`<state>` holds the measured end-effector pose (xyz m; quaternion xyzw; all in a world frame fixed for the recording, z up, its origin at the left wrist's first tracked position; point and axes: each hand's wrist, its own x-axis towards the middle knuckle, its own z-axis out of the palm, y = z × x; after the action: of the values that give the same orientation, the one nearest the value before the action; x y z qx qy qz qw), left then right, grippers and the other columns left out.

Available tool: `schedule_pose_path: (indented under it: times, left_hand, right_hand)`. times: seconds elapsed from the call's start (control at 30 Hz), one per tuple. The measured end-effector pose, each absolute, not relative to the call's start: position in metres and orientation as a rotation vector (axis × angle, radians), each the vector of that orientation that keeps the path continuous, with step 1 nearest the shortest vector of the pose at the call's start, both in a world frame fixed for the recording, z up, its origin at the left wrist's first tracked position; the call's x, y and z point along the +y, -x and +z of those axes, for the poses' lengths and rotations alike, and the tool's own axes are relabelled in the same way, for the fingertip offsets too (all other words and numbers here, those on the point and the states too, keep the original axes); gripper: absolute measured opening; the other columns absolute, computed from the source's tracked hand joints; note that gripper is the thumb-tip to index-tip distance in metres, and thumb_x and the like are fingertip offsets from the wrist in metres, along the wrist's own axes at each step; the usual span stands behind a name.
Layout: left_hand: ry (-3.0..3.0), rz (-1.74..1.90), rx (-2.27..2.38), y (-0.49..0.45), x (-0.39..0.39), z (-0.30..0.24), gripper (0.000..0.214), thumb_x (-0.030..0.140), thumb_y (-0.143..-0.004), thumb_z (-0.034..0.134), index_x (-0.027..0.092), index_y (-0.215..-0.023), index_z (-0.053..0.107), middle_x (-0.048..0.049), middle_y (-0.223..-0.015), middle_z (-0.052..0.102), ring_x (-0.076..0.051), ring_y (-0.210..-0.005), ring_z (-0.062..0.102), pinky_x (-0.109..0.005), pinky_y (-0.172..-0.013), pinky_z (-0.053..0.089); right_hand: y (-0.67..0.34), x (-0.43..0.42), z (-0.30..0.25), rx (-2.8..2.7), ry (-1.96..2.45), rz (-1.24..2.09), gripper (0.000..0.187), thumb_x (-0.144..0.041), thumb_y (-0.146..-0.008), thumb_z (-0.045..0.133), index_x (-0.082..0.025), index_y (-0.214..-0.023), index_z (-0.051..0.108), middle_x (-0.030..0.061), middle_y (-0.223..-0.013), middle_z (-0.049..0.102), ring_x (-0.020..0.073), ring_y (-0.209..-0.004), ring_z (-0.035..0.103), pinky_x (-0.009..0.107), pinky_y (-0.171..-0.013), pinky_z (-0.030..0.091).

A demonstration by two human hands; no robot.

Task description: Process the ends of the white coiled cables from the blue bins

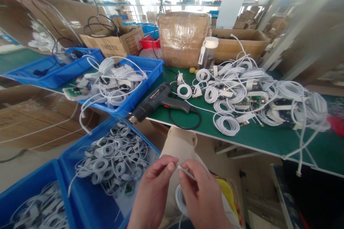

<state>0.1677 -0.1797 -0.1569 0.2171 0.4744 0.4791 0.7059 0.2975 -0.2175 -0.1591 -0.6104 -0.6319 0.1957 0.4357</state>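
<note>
Above my lap, my left hand (158, 186) and my right hand (200, 189) meet with thumbs and forefingers pinched. Between the fingertips of both is the thin end of a white cable; its exact tip is too small to make out. A coil of the same white cable (180, 200) hangs under my right hand, partly hidden by it. Beyond my hands, a black heat gun (158, 102) lies on the green bench (185, 116), its nozzle past the front edge.
Coiled white cables with circuit boards (242, 89) pile up on the bench's right side. A blue tray (150, 78) of cables stands left of the heat gun. Lower left, a large blue bin (77, 182) holds more coils. Behind are a wrapped carton (184, 39) and a lidded jar (209, 52).
</note>
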Motion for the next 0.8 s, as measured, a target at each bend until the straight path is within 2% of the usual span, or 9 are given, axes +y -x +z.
schedule_pose_path:
  times: [0.1,0.23,0.5,0.8]
  left_hand:
    - [-0.526,1.092,1.052,-0.167,-0.180,-0.156,0.030,0.040,-0.062,0.100,0.020,-0.078,0.084,-0.0043,-0.084,0.076,-0.020,-0.087,0.065,-0.027,-0.086,0.051]
    - [-0.604,1.092,1.034,-0.168,-0.181,-0.157,0.023,0.036,-0.068,0.096,0.019,-0.079,0.085,-0.0036,-0.084,0.075,-0.021,-0.085,0.066,-0.029,-0.085,0.053]
    - [-0.575,1.098,1.056,-0.170,-0.183,-0.158,0.025,0.038,-0.065,0.098,0.019,-0.076,0.084,-0.0042,-0.079,0.076,-0.021,-0.082,0.066,-0.028,-0.081,0.053]
    - [-0.824,1.030,1.036,-0.165,-0.183,-0.164,0.015,0.035,-0.080,0.088,0.021,-0.084,0.084,-0.0024,-0.085,0.073,-0.021,-0.087,0.064,-0.028,-0.085,0.051]
  right_hand:
    - [-0.300,-0.216,-0.157,-1.539,1.466,0.536,0.013,-0.015,-0.099,0.055,-0.024,-0.096,0.063,0.0007,-0.086,0.066,0.0143,-0.071,0.067,0.022,-0.061,0.050]
    - [-0.298,-0.213,-0.152,-1.443,1.430,0.613,0.015,-0.012,-0.097,0.055,-0.023,-0.092,0.063,0.0021,-0.090,0.064,0.0130,-0.077,0.068,0.019,-0.066,0.054]
    - [-0.294,-0.211,-0.145,-1.371,1.445,0.566,0.015,-0.011,-0.090,0.057,-0.022,-0.080,0.062,0.0001,-0.078,0.060,0.0115,-0.062,0.059,0.018,-0.052,0.048]
    - [-0.296,-0.214,-0.150,-1.238,1.420,0.704,0.015,-0.014,-0.088,0.060,-0.022,-0.076,0.064,-0.0004,-0.077,0.061,0.0133,-0.067,0.059,0.021,-0.058,0.047]
